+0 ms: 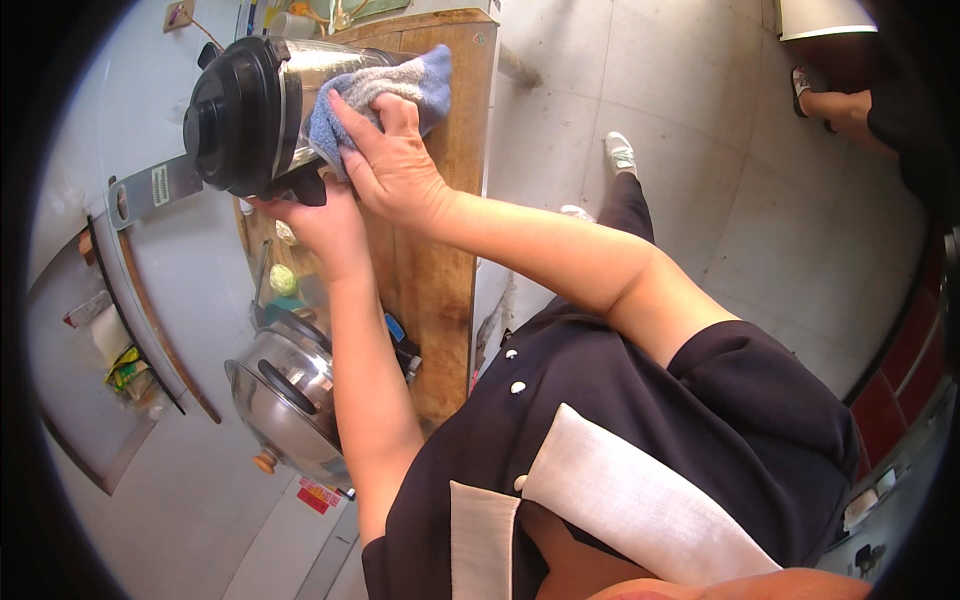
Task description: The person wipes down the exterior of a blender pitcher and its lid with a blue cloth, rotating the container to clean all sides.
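A steel jug with a bulky black lid is tilted on its side above the wooden worktop. My left hand grips it from below by its black handle, the fingers partly hidden behind it. A blue and grey terry cloth lies against the jug's steel side under my right hand, which presses and bunches it with bent fingers. The far end of the cloth sticks out past the jug's base.
The wooden worktop carries a pale green round thing and a domed, lidded steel pot. A flat metal strip shows beyond the jug. A white cup stands at the top. Another person's leg is at upper right.
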A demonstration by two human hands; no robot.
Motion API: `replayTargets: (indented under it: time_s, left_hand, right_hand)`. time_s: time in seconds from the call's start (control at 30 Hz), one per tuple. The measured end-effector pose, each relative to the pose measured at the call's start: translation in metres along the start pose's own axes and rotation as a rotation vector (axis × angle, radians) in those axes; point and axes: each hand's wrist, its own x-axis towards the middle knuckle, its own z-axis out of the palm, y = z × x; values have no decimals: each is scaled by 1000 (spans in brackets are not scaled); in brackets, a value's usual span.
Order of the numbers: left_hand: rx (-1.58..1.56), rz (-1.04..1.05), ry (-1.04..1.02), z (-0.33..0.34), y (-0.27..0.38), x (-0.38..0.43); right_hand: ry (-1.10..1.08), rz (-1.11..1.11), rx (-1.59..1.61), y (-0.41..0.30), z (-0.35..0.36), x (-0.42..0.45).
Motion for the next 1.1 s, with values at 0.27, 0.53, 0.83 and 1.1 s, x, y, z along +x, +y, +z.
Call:
replayTargets:
  time_s: [0.27,0.53,0.83,1.1]
  left_hand:
    - [-309,-203,-17,2,8,0]
    - [-61,-30,15,0,-12,0]
    - [-112,-18,50,13,4,3]
    - [-124,-24,25,9,3,5]
  right_hand:
    - [-161,-31,-38,66,26,130]
    - [-103,-43,-11,0,-12,-10]
    - [65,-25,-17,15,-17,48]
    - [-68,-26,41,2,-17,8]
